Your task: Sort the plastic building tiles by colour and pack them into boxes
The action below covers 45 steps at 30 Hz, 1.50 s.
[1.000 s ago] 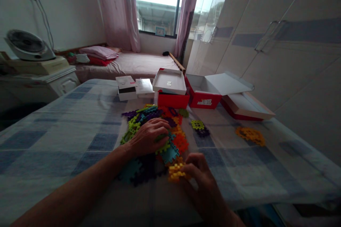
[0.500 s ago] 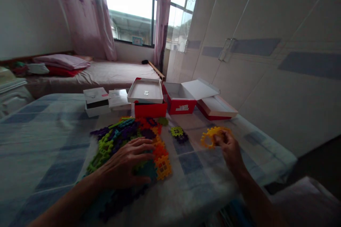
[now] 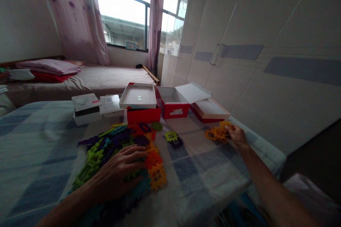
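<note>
My left hand [image 3: 124,166] lies open, palm down with fingers a little apart, over a pile of plastic interlocking building pieces [image 3: 92,156] in green, purple, blue and orange. By its fingertips is a square orange window piece [image 3: 157,176]. Farther right, my right hand [image 3: 238,136] pinches a yellow toothed building piece [image 3: 225,124] at its edge. Just left of those fingers, low over the cloth or on it, are orange toothed pieces [image 3: 215,134]; whether they join the yellow one I cannot tell. Between the hands lie a lime window piece [image 3: 171,136] and a dark purple piece [image 3: 177,143], overlapping.
Along the table's far side stand a small white box [image 3: 87,116], a red box with a white tray-like lid [image 3: 144,115], an open red box [image 3: 174,109] and a red-and-white lid [image 3: 211,109]. A checked cloth [image 3: 191,170] covers the table. A wardrobe [image 3: 239,78] rises at the right.
My right hand has moved right with the yellow piece, and orange pieces now show beside it. My left hand stays over the pile. The view has shifted slightly right.
</note>
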Available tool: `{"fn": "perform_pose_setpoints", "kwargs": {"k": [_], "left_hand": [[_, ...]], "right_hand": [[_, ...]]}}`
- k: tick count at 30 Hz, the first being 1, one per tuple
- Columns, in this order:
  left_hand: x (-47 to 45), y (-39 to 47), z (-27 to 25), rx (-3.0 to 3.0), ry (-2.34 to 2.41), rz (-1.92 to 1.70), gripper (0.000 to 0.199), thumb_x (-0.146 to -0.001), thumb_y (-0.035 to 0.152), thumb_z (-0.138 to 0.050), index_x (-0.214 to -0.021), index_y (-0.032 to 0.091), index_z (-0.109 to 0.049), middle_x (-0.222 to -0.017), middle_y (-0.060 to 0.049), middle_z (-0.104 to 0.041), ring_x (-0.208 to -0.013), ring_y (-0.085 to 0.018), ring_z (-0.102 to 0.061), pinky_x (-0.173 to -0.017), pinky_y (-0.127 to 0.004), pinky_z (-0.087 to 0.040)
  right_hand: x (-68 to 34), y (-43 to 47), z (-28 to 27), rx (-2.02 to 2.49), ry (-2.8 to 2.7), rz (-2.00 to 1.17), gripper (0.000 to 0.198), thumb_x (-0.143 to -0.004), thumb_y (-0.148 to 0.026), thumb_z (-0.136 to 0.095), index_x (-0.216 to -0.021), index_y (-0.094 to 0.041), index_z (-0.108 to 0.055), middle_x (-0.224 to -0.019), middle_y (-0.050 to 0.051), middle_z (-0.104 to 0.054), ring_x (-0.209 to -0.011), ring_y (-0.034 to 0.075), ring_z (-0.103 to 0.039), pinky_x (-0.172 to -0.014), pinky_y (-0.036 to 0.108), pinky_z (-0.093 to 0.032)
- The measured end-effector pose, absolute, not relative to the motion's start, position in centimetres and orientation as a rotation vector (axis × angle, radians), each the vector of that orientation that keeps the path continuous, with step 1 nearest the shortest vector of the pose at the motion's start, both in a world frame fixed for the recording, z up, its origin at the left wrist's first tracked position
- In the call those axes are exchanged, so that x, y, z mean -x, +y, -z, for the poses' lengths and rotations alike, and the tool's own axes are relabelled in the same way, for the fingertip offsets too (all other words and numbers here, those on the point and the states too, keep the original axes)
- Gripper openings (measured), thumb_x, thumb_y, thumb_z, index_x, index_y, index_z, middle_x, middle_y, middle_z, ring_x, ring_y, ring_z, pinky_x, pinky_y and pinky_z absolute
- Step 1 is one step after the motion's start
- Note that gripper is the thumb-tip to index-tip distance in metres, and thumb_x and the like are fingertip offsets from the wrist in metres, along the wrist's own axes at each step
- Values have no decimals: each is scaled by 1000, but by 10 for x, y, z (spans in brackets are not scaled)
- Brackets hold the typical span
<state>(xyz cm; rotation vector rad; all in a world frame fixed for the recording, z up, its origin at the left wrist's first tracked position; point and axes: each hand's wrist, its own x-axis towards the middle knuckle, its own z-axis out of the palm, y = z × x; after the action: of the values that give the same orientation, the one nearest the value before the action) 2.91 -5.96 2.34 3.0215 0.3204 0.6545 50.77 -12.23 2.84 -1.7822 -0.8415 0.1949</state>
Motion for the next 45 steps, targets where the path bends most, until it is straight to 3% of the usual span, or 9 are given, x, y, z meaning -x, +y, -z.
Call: {"fn": "perform_pose_setpoints", "kwargs": {"k": [8,14,21,26,31,35,41,43,45], "left_hand": [[-29,-61,-25,-3033,328,-676,25,-85,22,-52,-109,26,-59,-119,-4,-59,-121,-21,-46,-100,-40,-43],[-29,-60,-23,-3015,331,-701,27,-83,21,-54,-108,26,-60,-120,-4,-60,-121,-21,-47,-101,-40,-42],[-29,-61,-25,-2992,366,-699,27,-83,21,-53,-108,27,-60,-120,-3,-60,-120,-21,-48,-101,-41,-43],[-30,-62,-27,-2985,358,-726,25,-82,20,-55,-106,25,-61,-117,-5,-61,-118,-21,-50,-100,-39,-43],[-31,-62,-27,-2984,337,-747,23,-82,20,-55,-104,24,-61,-115,-4,-62,-118,-21,-50,-99,-37,-44],[-32,-63,-30,-2952,335,-814,18,-82,19,-55,-98,22,-62,-110,-5,-64,-115,-20,-52,-96,-36,-46],[-32,-64,-36,-2887,443,-906,7,-82,18,-53,-83,18,-60,-96,-4,-66,-101,-16,-57,-96,-36,-43],[-30,-62,-37,-2881,509,-899,7,-83,19,-52,-80,17,-58,-89,-4,-65,-91,-15,-58,-92,-35,-45],[-29,-59,-36,-2878,552,-893,9,-83,18,-50,-82,16,-59,-86,-4,-64,-87,-15,-57,-88,-34,-46]], "right_hand": [[-437,-130,-31,1582,-870,-761,26,-69,-38,-63,-88,-20,-59,-82,4,-69,-66,16,-65,-57,26,-52],[-407,-125,-21,1525,-912,-863,28,-65,-42,-66,-80,-21,-59,-77,2,-67,-65,14,-64,-59,27,-52],[-422,-130,-17,1581,-949,-578,40,-60,-49,-69,-83,-18,-62,-71,1,-64,-56,12,-56,-47,21,-45],[-477,-135,-26,1627,-786,-290,49,-64,-58,-59,-92,-18,-56,-76,3,-65,-60,15,-59,-53,27,-50],[-516,-134,-21,1807,-707,-169,38,-64,-54,-57,-73,-17,-57,-64,7,-63,-56,20,-60,-52,33,-50],[-520,-135,-16,2014,-716,-57,25,-65,-42,-57,-66,-17,-58,-67,12,-64,-70,28,-63,-64,39,-50],[-484,-131,-26,2130,-913,222,39,-71,-30,-53,-105,-11,-60,-117,24,-55,-120,37,-43,-100,52,-29],[-447,-132,-32,2038,-1174,235,37,-76,-31,-51,-107,-15,-60,-117,19,-56,-117,32,-46,-100,46,-33],[-398,-137,-36,1876,-1431,31,31,-78,-35,-51,-102,-19,-61,-104,12,-62,-96,25,-58,-86,40,-45]]}}
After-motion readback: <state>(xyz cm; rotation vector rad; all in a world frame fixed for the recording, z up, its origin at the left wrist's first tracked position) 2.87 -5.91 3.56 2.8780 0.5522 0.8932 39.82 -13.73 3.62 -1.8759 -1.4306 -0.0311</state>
